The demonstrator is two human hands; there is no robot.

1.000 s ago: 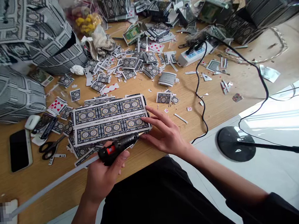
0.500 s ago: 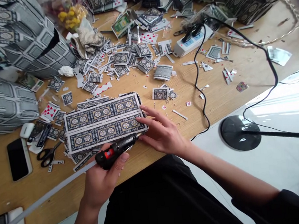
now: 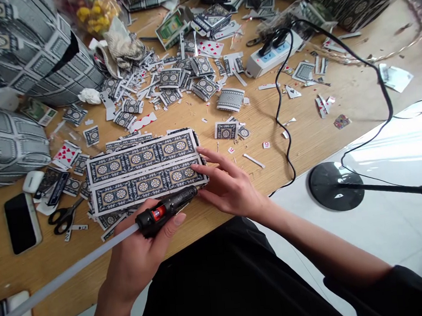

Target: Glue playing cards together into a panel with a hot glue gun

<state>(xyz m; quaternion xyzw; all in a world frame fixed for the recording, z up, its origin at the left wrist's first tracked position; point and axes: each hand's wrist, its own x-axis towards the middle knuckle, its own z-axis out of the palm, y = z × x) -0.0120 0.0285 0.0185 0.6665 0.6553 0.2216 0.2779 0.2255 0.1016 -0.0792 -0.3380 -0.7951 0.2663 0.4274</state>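
Observation:
My left hand is wrapped round a black glue gun, its nozzle pointing right at the near right corner of a panel. A long whitish glue stick runs out of the gun's back to the lower left. The panel of playing cards, two rows with patterned backs up, lies on a stack of more cards. My right hand holds the panel's right end, fingers on its top and edge, the thumb lower by the nozzle. What lies under that edge is hidden.
Loose cards and cut scraps cover the table's middle. Scissors and a phone lie at left, near large card-covered forms. A power strip with a black cable sits at right. A round black base stands beyond the table edge.
The glue gun has rolled slightly in my left hand and its tip sits a little higher and closer to the right fingers. My right hand keeps its hold. The whole view has shifted slightly.

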